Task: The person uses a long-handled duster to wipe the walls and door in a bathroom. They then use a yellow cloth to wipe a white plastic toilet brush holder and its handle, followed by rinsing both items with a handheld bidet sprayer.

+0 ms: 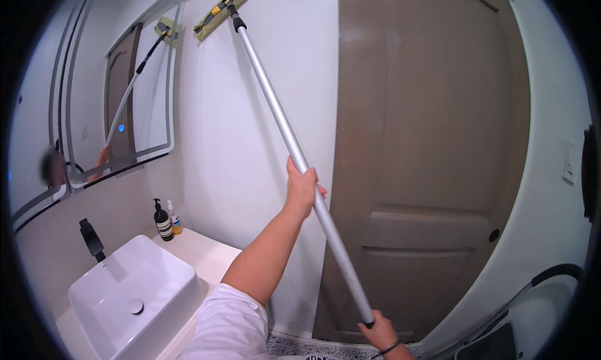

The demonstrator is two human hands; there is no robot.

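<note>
A long flat mop [275, 103] with a silver pole slants from the lower right up to the top left. Its yellow-green pad [216, 21] rests against the upper white wall, or very close to it. My left hand [302, 188] is wrapped round the middle of the pole. Down at the pole's lower end, my right hand [382, 332] grips it near the black tip, with a dark band on the wrist. The mirror [119, 85] on the left reflects the mop head and part of the pole.
A white basin [134, 285] with a black tap [92, 240] sits on the counter [210, 250]. Behind it stand a dark pump bottle [163, 221] and a smaller amber one [174, 219]. A brown door [426, 110] fills the right, near a light switch [570, 162]. A curved black handle [557, 272] rises lower right.
</note>
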